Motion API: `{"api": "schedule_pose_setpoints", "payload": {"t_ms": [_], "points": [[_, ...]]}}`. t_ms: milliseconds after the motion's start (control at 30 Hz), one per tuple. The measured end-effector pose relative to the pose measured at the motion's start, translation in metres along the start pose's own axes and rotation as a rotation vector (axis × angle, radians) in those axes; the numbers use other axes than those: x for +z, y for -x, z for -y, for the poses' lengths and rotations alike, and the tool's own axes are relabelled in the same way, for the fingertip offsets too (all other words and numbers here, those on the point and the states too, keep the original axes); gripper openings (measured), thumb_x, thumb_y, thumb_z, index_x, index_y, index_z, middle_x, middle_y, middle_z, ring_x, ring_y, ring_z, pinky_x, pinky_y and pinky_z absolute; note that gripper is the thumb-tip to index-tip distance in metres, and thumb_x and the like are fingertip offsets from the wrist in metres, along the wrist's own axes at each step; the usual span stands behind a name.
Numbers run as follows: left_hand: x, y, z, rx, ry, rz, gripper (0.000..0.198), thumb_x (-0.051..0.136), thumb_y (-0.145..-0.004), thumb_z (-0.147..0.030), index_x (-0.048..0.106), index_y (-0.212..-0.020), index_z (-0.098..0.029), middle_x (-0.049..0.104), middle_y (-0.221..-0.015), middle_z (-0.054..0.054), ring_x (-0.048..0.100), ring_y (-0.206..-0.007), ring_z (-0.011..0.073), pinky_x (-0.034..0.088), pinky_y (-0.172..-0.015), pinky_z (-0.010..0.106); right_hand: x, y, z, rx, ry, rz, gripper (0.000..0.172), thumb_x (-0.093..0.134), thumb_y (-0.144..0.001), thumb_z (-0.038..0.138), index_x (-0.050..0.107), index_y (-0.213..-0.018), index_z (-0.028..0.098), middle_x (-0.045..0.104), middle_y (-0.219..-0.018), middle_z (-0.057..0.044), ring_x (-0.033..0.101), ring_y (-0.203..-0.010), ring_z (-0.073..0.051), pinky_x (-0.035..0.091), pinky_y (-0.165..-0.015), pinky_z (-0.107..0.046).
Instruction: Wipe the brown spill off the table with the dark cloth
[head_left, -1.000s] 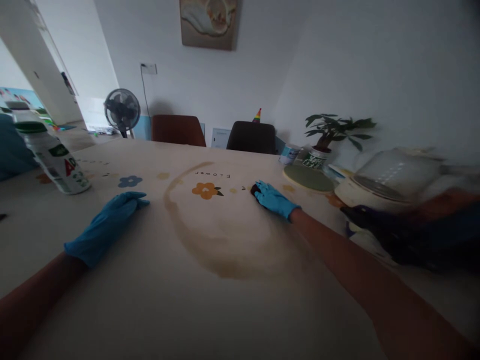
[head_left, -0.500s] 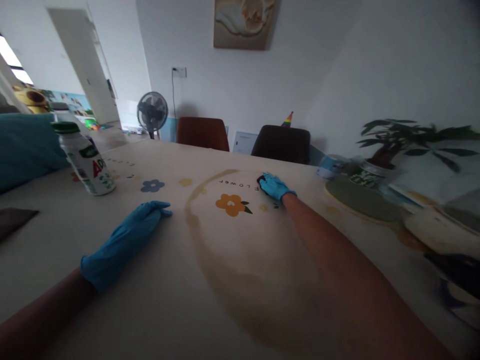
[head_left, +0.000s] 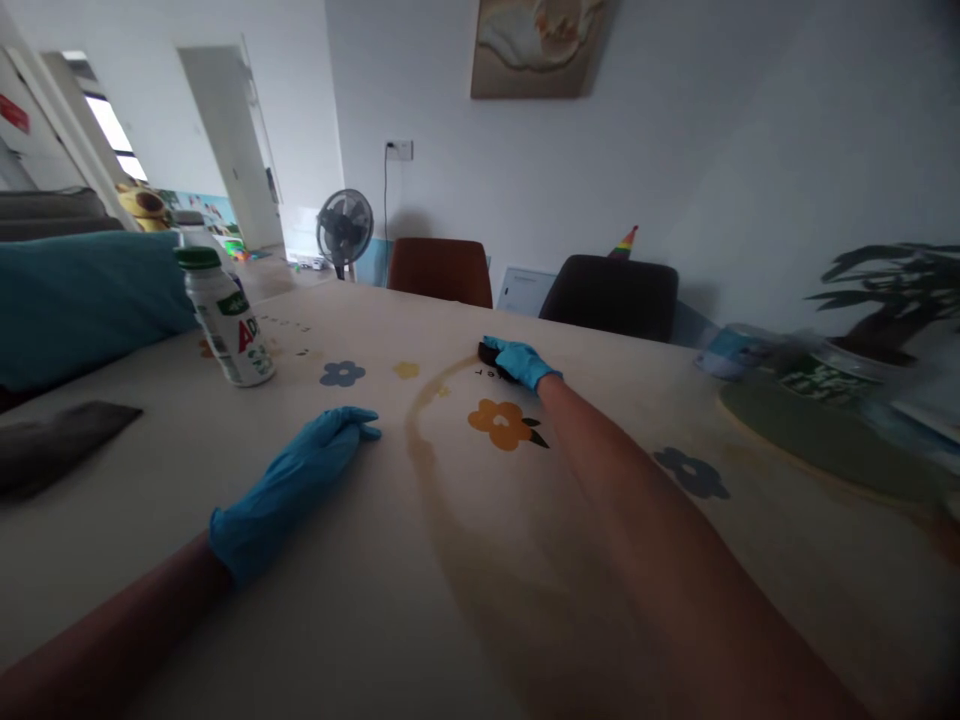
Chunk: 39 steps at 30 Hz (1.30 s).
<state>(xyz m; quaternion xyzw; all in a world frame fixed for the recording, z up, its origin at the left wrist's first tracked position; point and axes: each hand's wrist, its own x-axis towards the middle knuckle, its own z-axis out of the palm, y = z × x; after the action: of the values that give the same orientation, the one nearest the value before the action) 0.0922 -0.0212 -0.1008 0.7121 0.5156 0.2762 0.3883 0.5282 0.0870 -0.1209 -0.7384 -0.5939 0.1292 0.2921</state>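
Note:
My right hand (head_left: 517, 362), in a blue glove, presses a small dark pad (head_left: 491, 352), perhaps a sponge, onto the pale tablecloth (head_left: 360, 600). The pad sits at the far end of a curved brown streak (head_left: 424, 470), partly over printed letters. Below that hand is a printed orange flower (head_left: 500, 424). My left hand (head_left: 307, 485), also gloved in blue, rests on the tablecloth left of the streak, fingers stretched out and holding nothing.
A white bottle with a green cap (head_left: 229, 325) stands at the left, beyond a dark grey cloth (head_left: 67, 440). At the right are a green oval mat (head_left: 817, 430) and a potted plant (head_left: 832, 370). Two chairs (head_left: 439, 270) line the far edge.
My right hand has slid left along the streak with the dark pad, and the streak's far end shows shorter. My left hand stays put. The view has turned left.

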Motion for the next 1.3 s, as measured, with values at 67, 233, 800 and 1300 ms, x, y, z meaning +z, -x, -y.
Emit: {"api": "schedule_pose_setpoints", "payload": {"t_ms": [67, 233, 800, 1300], "points": [[-0.001, 0.003, -0.003, 0.002, 0.024, 0.004, 0.048, 0.054, -0.106, -0.059, 0.082, -0.135, -0.031, 0.088, -0.149, 0.007, 0.075, -0.154, 0.0374, 0.054, -0.145, 0.061, 0.004, 0.005, 0.009, -0.012, -0.061, 0.034, 0.052, 0.079, -0.109, 0.036, 0.092, -0.159, 0.028, 0.084, -0.166, -0.009, 0.079, -0.159, -0.037, 0.058, -0.141, -0.054], [-0.001, 0.001, 0.002, 0.050, 0.054, 0.011, 0.046, 0.056, -0.106, -0.056, 0.081, -0.135, -0.031, 0.087, -0.149, 0.008, 0.075, -0.154, 0.0370, 0.053, -0.146, 0.060, 0.015, 0.020, 0.025, -0.041, -0.204, 0.078, 0.045, 0.088, -0.104, 0.037, 0.097, -0.148, 0.029, 0.087, -0.158, -0.009, 0.075, -0.164, -0.041, 0.052, -0.146, -0.063], [0.001, -0.018, 0.013, 0.133, 0.113, 0.021, 0.033, 0.058, -0.107, -0.032, 0.081, -0.129, -0.024, 0.091, -0.134, 0.010, 0.081, -0.139, 0.0329, 0.053, -0.144, 0.059, 0.050, 0.078, 0.071, -0.267, -0.448, 0.318, 0.046, 0.080, -0.086, 0.026, 0.104, -0.125, 0.035, 0.086, -0.160, 0.002, 0.072, -0.168, -0.036, 0.042, -0.153, -0.054], [0.000, -0.023, 0.020, 0.177, 0.148, 0.068, 0.031, 0.058, -0.109, -0.029, 0.077, -0.133, -0.022, 0.089, -0.140, 0.014, 0.080, -0.140, 0.0304, 0.054, -0.140, 0.053, 0.005, 0.197, 0.065, -0.611, -0.410, 0.564, 0.030, 0.075, -0.107, 0.038, 0.101, -0.120, 0.031, 0.093, -0.149, -0.006, 0.069, -0.171, -0.036, 0.035, -0.155, -0.062]]}}
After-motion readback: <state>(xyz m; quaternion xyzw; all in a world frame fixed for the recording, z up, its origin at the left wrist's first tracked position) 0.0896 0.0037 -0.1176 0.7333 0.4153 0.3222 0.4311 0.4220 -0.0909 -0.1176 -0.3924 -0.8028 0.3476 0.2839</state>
